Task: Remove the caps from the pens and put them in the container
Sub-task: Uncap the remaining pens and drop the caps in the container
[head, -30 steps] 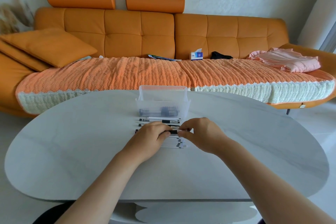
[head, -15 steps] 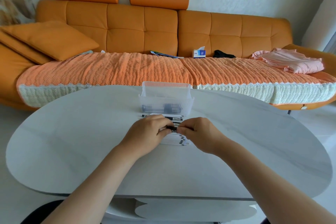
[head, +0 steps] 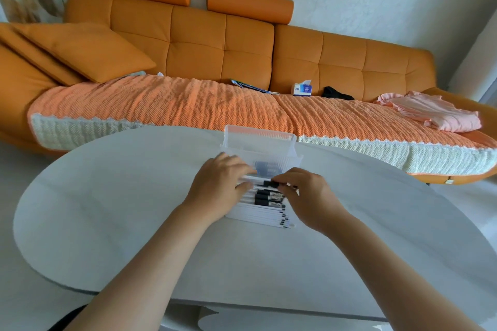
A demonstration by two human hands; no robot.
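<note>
On the white surface (head: pixel 134 209) a row of pens (head: pixel 258 213) lies side by side, their long axes running left to right, just in front of the clear plastic container (head: pixel 258 146), which stands on the far side of them and already shows some dark pieces at its bottom. Both hands have closed on one pen (head: pixel 271 184) at the far end of the row, the one nearest the container. The left hand (head: pixel 219 183) has its fingers (head: pixel 243 186) curled over the white barrel, and the right hand (head: pixel 309 196) pinches the pen's right end between thumb and forefinger. Only a short dark section of the pen shows between the two hands. The cap itself is hidden under the right fingers (head: pixel 285 179), so whether it has begun to slide off cannot be told. Since the pen lies crosswise, the cap should come away by a straight pull to the right along the barrel. The right hand, holding that end, is the one likely to carry it forward over the container's near wall.
</note>
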